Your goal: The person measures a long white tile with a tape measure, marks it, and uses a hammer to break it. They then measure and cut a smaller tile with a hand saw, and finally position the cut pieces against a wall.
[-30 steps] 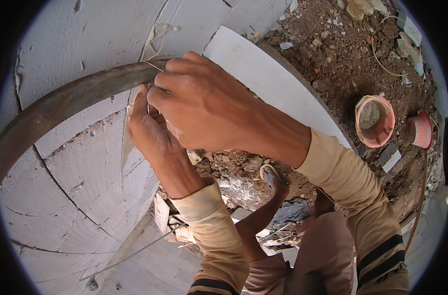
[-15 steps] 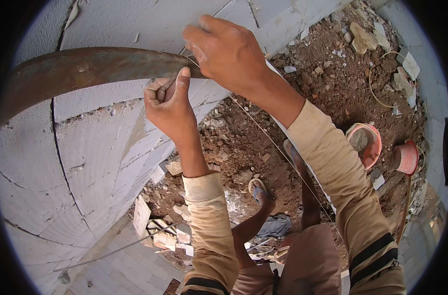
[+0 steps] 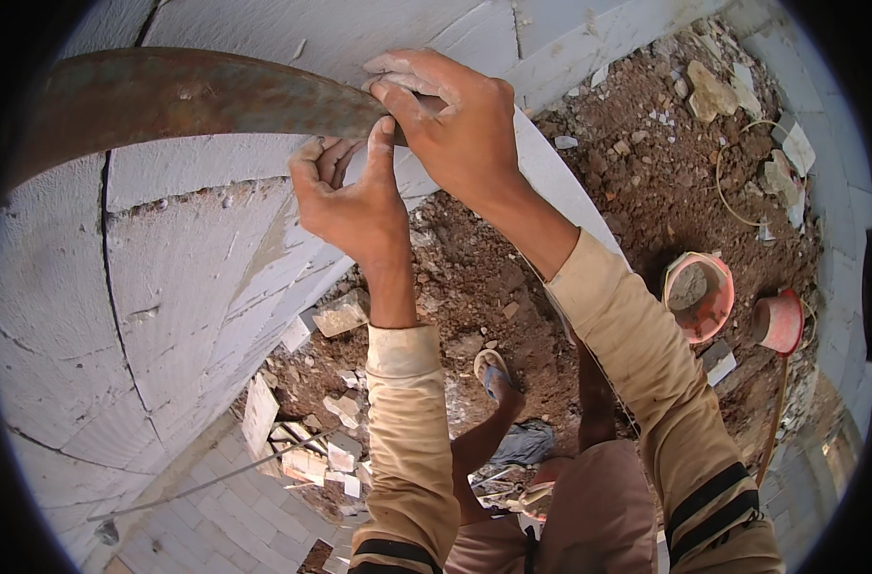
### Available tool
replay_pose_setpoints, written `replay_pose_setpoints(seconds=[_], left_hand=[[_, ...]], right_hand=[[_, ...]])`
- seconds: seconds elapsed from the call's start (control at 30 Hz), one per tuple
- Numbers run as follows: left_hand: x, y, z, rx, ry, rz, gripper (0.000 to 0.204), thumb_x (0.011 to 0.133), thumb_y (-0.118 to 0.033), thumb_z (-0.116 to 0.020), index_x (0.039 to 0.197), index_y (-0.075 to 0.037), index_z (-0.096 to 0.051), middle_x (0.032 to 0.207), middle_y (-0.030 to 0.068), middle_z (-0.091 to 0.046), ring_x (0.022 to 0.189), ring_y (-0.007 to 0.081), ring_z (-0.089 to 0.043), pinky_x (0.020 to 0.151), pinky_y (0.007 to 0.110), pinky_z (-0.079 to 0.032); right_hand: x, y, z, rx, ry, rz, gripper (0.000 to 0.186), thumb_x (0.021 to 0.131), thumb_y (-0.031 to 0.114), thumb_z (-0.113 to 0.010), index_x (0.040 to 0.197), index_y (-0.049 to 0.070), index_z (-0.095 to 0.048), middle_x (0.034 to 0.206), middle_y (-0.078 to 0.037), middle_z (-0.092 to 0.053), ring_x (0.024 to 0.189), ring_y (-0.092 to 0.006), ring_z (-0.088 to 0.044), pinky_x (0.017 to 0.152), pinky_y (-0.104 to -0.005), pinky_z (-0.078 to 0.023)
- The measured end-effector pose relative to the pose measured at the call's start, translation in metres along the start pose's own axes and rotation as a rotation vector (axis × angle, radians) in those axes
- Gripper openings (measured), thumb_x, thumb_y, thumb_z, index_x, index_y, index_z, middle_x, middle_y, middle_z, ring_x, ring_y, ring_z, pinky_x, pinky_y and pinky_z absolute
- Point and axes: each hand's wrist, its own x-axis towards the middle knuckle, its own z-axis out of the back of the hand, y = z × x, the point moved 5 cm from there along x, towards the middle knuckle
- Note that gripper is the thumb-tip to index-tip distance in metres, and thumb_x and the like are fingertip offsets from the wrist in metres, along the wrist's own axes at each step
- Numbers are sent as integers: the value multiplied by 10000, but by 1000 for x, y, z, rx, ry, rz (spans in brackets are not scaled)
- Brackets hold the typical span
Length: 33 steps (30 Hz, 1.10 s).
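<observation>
A long, rusty metal bar reaches in from the upper left along a pale block wall and bends in the wide view. Both my hands are at its right end. The thumb of my left hand presses up against the bar's lower edge, its other fingers curled below. Over the bar's tip, my right hand is closed, fingertips at the upper edge. Whatever lies between the fingers of either hand is hidden. A thin string shows in part beside my right forearm.
Below lies rubble-strewn soil, with my sandalled foot on it. A red bucket holding grey material and another red bucket stand at right. Broken blocks are piled at lower left, near a thin rod.
My right hand has turned and closed lower over the bar's end, hiding the string that showed there. My left hand has shifted slightly right and up. The bar appears higher in view.
</observation>
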Motion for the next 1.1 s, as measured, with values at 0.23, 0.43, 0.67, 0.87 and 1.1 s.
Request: replay_pose_setpoints(seconds=[0.23,0.43,0.67,0.87,1.1], left_hand=[[-2,-4,0,33,-22,0,408,769,-66,-896,1020,38,-592,939,147,-718,869,188,-717,852,325,-571],[-1,-2,0,25,-15,-34,395,778,-84,-894,1019,35,-604,922,138,-718,857,184,-714,834,313,-562],[0,-6,0,93,-6,-10,407,755,-88,-900,1013,26,-608,890,123,-720,809,200,-711,785,330,-561],[-7,6,5,75,17,-179,368,812,-121,-846,1049,33,-610,906,86,-684,873,146,-644,823,320,-531],[17,75,18,31,33,-128,418,863,-79,-795,1210,77,-623,1089,170,-717,971,224,-696,822,336,-580]], right_hand=[[-7,-1,5,8,39,-25,309,956,23,-671,1260,-30,-651,1153,-146,-741,1079,-191,-709,868,-303,-611],[-18,-4,7,176,36,-124,314,995,49,-628,1302,-14,-635,1230,-146,-709,1147,-194,-676,984,-345,-571],[-24,20,8,-315,147,272,421,909,102,-677,1317,5,-642,1161,-166,-684,1100,-300,-650,951,-402,-527],[-15,23,4,-324,250,260,502,816,115,-709,1290,-35,-644,1073,-175,-662,1049,-325,-632,916,-413,-513],[-18,4,-10,-230,12,272,539,659,111,-762,1155,-73,-658,980,-203,-628,1065,-363,-585,986,-480,-461]])
